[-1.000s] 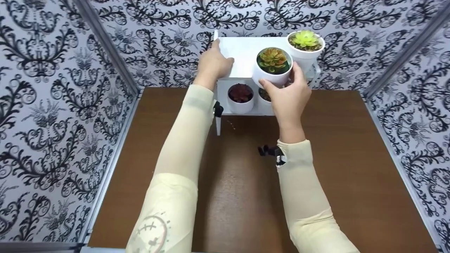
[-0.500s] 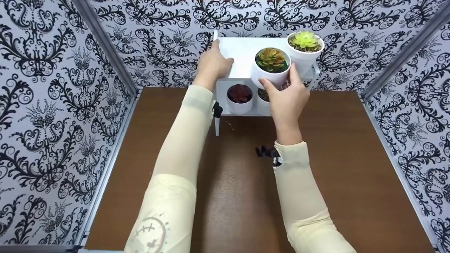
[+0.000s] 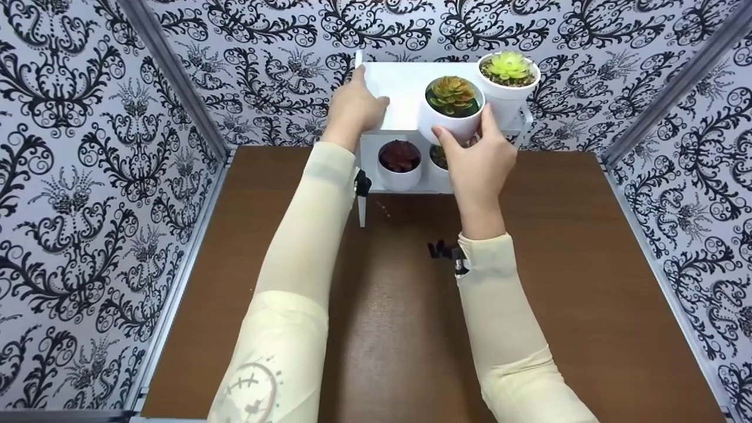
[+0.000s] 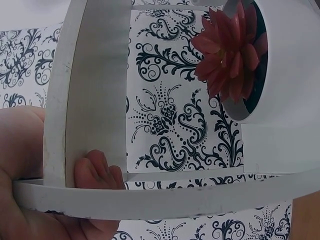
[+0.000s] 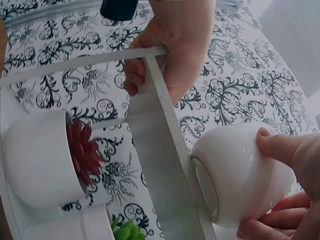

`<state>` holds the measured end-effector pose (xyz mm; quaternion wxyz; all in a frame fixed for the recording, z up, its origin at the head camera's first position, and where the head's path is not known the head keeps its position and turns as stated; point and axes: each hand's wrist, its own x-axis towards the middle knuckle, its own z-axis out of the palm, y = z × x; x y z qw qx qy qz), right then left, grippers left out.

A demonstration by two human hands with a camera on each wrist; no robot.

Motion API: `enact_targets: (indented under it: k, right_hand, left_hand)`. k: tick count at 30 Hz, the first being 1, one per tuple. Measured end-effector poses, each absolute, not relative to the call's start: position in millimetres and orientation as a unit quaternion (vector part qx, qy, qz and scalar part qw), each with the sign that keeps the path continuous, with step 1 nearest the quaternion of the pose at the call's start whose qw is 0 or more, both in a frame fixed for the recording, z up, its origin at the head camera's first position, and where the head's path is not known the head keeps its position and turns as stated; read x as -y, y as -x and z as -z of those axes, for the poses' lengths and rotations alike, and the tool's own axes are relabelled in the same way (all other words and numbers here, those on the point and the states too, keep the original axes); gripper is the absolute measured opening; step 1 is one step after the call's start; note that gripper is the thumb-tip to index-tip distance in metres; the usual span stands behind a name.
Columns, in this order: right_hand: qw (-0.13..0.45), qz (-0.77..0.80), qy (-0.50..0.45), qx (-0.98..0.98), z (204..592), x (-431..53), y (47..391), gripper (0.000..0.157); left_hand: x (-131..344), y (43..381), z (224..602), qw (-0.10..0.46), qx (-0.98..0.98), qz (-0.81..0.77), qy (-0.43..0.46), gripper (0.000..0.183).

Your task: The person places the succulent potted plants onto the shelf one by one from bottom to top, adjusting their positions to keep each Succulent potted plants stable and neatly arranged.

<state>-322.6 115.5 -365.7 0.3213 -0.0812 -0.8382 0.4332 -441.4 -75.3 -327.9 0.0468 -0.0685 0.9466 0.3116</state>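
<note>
My left hand (image 3: 355,106) grips the left end of a white two-tier shelf (image 3: 399,88), its fingers (image 4: 97,170) curled under the top board in the left wrist view. My right hand (image 3: 483,158) holds a white pot (image 5: 240,170) with an orange-green succulent (image 3: 452,96), thumb on the near side and fingers on the right. This pot tilts at the front edge of the top board; whether it touches the board I cannot tell. Behind it, at the board's right end, stands another white pot with a lime-green succulent (image 3: 508,64).
On the lower tier sit a white pot with a dark red succulent (image 3: 399,156) and, partly hidden by my right hand, a pot with a green plant (image 5: 129,231). The shelf stands on a brown tabletop (image 3: 388,305) against patterned walls (image 3: 264,76).
The pot in my right hand has risen slightly and its base has tipped a little toward me. My left hand keeps its place on the shelf's end.
</note>
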Motion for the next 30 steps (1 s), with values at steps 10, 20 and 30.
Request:
enact_targets:
  k: [10,20,30]
  right_hand:
    - [0.326,-0.408,0.081,0.849,364.6,-114.0,323.4,0.087]
    - [0.362,-0.418,0.065,0.831,370.2,-113.6,325.6,0.080]
    - [0.404,-0.422,0.051,0.810,376.7,-111.0,328.0,0.075]
  left_hand:
    - [75.2,442.4,327.7,0.047,-0.948,-0.307,0.068,0.090]
    - [76.4,442.6,329.8,0.037,-0.947,-0.313,0.064,0.089]
    - [76.0,443.8,331.0,0.037,-0.948,-0.310,0.068,0.088]
